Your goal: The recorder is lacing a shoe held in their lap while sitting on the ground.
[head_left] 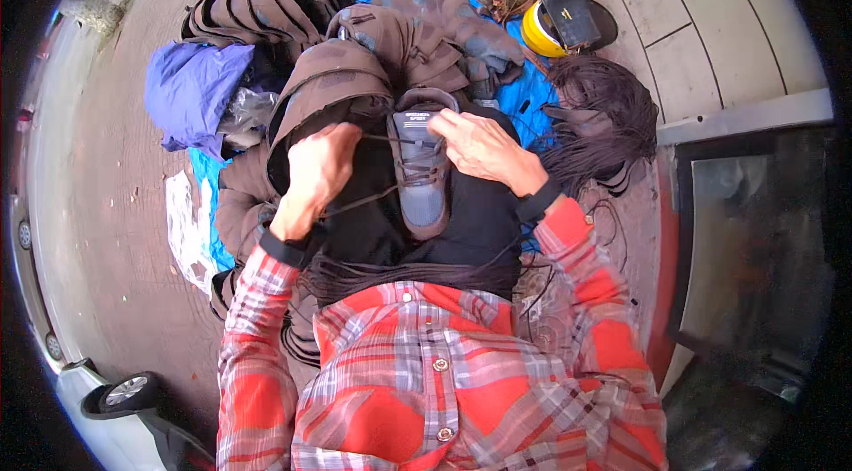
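A grey shoe (422, 205) with dark laces rests on my lap, its toe toward me. A dark shoelace (377, 139) stretches left from the shoe's upper eyelets to my left hand (318, 169), which is closed around it. Another length of lace slants from lower on the shoe toward my left wrist. My right hand (484, 148) is at the right edge of the shoe's tongue, thumb and fingers pinched together. What those fingertips hold is too small to tell.
Bundles of brown padded strips (319, 85) are heaped ahead on a blue sheet (524, 107). A purple cloth bag (195, 89) lies left. At the right are a yellow tub (540, 34), a black box (570, 16) and a tangle of dark laces (599, 111). Parked cars stand far left.
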`<state>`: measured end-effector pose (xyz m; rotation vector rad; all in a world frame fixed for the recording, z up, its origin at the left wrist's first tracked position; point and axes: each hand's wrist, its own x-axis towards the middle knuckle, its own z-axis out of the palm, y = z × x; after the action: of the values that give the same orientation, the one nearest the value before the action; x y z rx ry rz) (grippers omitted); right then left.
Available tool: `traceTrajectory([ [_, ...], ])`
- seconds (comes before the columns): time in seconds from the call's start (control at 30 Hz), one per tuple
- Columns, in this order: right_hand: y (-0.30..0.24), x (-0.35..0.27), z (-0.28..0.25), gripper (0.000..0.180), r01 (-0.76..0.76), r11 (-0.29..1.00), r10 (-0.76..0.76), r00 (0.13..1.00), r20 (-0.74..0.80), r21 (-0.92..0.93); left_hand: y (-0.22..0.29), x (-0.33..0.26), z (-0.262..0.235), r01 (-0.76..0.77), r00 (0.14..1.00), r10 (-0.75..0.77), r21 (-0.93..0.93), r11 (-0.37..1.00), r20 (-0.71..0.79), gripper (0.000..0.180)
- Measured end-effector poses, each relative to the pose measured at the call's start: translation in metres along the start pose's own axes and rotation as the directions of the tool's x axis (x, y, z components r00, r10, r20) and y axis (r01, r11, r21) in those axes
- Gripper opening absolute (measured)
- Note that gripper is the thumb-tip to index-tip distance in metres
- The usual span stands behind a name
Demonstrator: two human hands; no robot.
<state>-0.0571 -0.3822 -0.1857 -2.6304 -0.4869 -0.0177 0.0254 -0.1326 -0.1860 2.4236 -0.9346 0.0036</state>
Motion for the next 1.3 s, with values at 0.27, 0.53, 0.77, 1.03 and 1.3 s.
traceTrajectory([
  [0.27,0.002,0.004,0.006,0.02,-0.122,0.966,0.118,0.993,0.03,0.229,-0.006,-0.015,0.004,0.356,0.925,-0.26,-0.394,0.847,0.278,0.022],
  [0.53,0.011,0.009,0.019,0.013,-0.181,0.948,0.183,0.983,0.018,0.263,0.0,-0.016,0.01,-0.168,0.978,0.172,0.045,0.985,-0.119,0.008],
  [0.77,-0.007,0.008,0.023,0.009,-0.268,0.937,0.293,0.952,-0.088,0.223,-0.015,-0.027,0.012,0.058,0.995,-0.07,-0.164,0.985,-0.068,0.01],
  [1.03,-0.042,0.03,0.042,0.017,-0.028,0.961,0.069,0.988,-0.141,0.274,-0.036,-0.058,-0.085,0.004,0.975,-0.056,0.235,0.972,0.216,0.008],
  [1.3,-0.092,0.042,0.063,0.016,0.067,0.883,-0.048,0.998,-0.052,0.465,-0.036,-0.086,-0.102,0.184,0.981,-0.109,0.612,0.769,-0.159,0.013],
])
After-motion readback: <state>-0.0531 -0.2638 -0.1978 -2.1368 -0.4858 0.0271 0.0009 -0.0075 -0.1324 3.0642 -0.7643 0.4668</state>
